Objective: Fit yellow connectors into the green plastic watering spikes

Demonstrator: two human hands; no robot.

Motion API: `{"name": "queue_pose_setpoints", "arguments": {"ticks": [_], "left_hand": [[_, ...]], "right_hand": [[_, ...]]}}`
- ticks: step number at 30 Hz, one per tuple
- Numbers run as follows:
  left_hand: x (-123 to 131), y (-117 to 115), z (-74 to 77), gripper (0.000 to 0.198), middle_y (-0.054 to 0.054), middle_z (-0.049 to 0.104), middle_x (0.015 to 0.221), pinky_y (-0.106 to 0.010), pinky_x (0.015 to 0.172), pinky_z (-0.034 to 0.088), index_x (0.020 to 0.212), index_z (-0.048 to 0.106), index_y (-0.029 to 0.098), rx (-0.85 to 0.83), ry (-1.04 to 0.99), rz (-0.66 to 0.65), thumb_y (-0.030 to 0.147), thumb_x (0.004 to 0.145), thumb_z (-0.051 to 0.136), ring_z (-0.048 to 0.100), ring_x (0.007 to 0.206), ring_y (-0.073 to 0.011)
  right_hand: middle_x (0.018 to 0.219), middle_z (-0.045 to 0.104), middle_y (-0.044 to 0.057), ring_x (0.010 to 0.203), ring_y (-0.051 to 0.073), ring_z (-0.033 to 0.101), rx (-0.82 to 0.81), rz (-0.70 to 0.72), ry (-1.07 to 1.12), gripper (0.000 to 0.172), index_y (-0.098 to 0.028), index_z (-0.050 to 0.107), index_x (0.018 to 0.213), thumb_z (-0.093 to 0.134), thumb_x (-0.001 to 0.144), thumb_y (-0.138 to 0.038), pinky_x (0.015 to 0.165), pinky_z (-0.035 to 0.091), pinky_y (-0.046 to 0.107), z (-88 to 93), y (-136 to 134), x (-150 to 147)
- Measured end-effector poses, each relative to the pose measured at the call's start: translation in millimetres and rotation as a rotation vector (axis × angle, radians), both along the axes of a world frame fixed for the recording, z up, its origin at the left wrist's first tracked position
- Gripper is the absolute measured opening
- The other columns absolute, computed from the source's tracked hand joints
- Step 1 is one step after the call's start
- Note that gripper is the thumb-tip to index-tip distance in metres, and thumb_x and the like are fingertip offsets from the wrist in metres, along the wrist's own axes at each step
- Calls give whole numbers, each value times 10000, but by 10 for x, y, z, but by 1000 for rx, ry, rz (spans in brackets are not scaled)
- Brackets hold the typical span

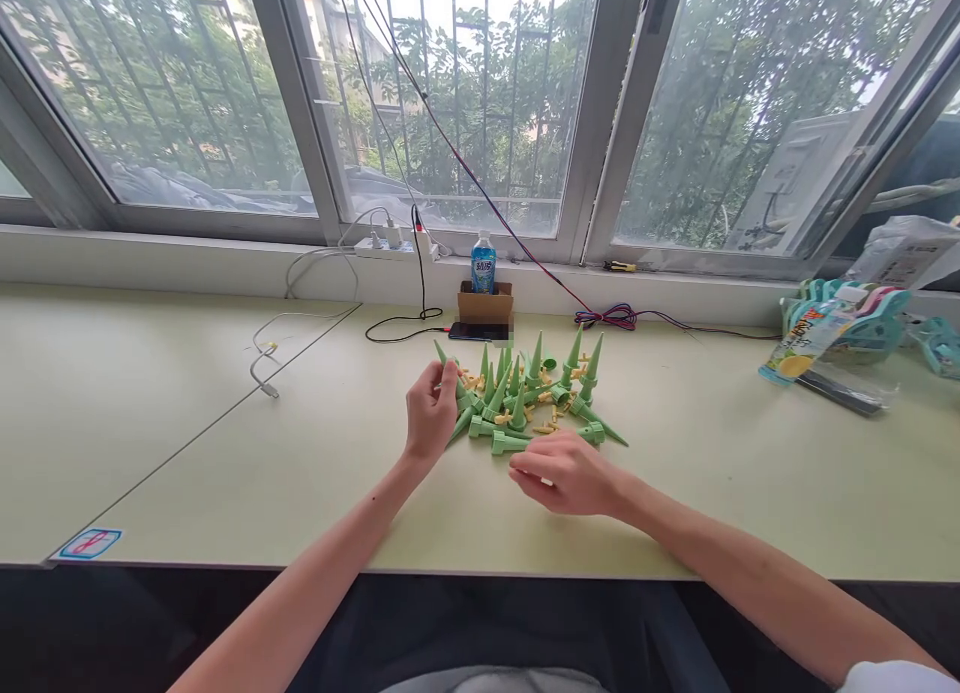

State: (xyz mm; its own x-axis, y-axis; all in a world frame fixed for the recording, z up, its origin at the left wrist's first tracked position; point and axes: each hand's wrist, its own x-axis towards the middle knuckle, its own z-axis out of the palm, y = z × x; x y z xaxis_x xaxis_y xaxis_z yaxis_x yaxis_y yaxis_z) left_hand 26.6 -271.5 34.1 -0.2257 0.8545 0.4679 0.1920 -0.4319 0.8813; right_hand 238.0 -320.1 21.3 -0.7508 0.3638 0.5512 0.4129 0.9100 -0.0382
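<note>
My left hand (pixel 433 413) is closed around a green plastic watering spike (pixel 440 352), whose pointed tip sticks up above the fingers. It is at the left edge of a pile of similar green spikes (pixel 517 410), some standing point up and others lying on their sides. Small yellow plastic pieces (pixel 546 428) are scattered among them. In front of the pile, my right hand (pixel 568 473) is low over the table with its fingers curled together. Whatever its fingertips may hold is hidden. Just beyond those fingers lies a green spike (pixel 510 443).
Behind the pile, a phone (pixel 480 330) lies before a cardboard box (pixel 486 304) with a blue bottle (pixel 484 265). Cables (pixel 611 316) run along the back. A drink pouch (pixel 806 348) and teal hangers (pixel 874 323) are at right. The table's front edge (pixel 525 574) is near me.
</note>
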Motion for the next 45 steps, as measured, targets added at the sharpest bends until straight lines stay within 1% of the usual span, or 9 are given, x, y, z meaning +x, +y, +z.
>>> {"name": "queue_pose_setpoints", "arguments": {"ticks": [6, 11, 17, 22, 24, 27, 33, 38, 45], "left_hand": [[12, -15, 1, 403, 70, 330, 508, -212, 367, 251, 713, 495, 196, -8, 20, -4, 550, 907, 489, 272, 373, -51], [26, -62, 8, 358, 57, 324, 560, -220, 384, 227, 693, 463, 200, 30, 46, -125, 489, 876, 566, 282, 408, -58], [80, -167, -15, 328, -2, 429, 673, -237, 510, 336, 606, 444, 182, 289, 373, -179, 333, 861, 585, 388, 545, -96], [119, -209, -107, 183, -12, 497, 721, -239, 523, 336, 694, 532, 193, 372, 553, -253, 269, 855, 574, 352, 503, -82], [129, -207, -127, 175, -4, 480, 707, -240, 514, 325, 707, 532, 195, 389, 578, -235, 261, 867, 557, 332, 489, -80], [135, -198, -131, 174, 6, 461, 688, -241, 502, 308, 717, 530, 197, 405, 574, -201, 257, 879, 547, 320, 476, -80], [136, -173, -135, 161, 12, 444, 686, -229, 502, 302, 738, 505, 191, 488, 574, -184, 213, 893, 544, 307, 485, -75], [140, -130, -161, 141, 31, 422, 679, -207, 479, 287, 765, 496, 188, 609, 554, -178, 160, 870, 587, 288, 487, -61], [142, -127, -159, 172, 38, 404, 672, -205, 475, 281, 749, 474, 187, 605, 563, -185, 142, 861, 598, 282, 494, -60]], "right_hand": [[568, 485, -17, 524, 104, 392, 17, 77, -138, 341, -192, 493, 661, 404, 982, -265, 525, 233, 280, -88, -136, -128], [582, 509, -15, 515, 94, 402, -46, 10, -21, 291, -183, 522, 693, 421, 965, -198, 540, 257, 264, -94, -54, -77], [587, 514, -25, 506, 89, 402, -120, -69, 139, 205, -185, 579, 824, 423, 955, -160, 533, 274, 237, -124, -27, -69], [547, 482, -38, 483, 86, 377, -128, -87, 221, 206, -183, 566, 774, 446, 940, -171, 505, 277, 223, -80, 38, -40], [543, 494, -36, 477, 85, 388, -109, -175, 295, 201, -178, 575, 772, 461, 937, -186, 515, 304, 215, -42, 117, 23], [645, 593, 5, 525, 99, 463, -90, -422, 369, 185, -170, 605, 804, 477, 934, -204, 571, 358, 222, 8, 272, 175], [862, 691, 53, 712, 175, 607, -220, -771, 46, 153, -198, 642, 1001, 553, 878, -183, 594, 339, 249, 37, 447, 400], [928, 689, 47, 805, 190, 626, -333, -904, -98, 152, -214, 630, 1021, 561, 886, -221, 597, 318, 246, 91, 421, 392], [1020, 686, 76, 885, 221, 637, -352, -964, -162, 185, -206, 611, 1063, 552, 888, -203, 605, 326, 261, 110, 430, 393]]}}
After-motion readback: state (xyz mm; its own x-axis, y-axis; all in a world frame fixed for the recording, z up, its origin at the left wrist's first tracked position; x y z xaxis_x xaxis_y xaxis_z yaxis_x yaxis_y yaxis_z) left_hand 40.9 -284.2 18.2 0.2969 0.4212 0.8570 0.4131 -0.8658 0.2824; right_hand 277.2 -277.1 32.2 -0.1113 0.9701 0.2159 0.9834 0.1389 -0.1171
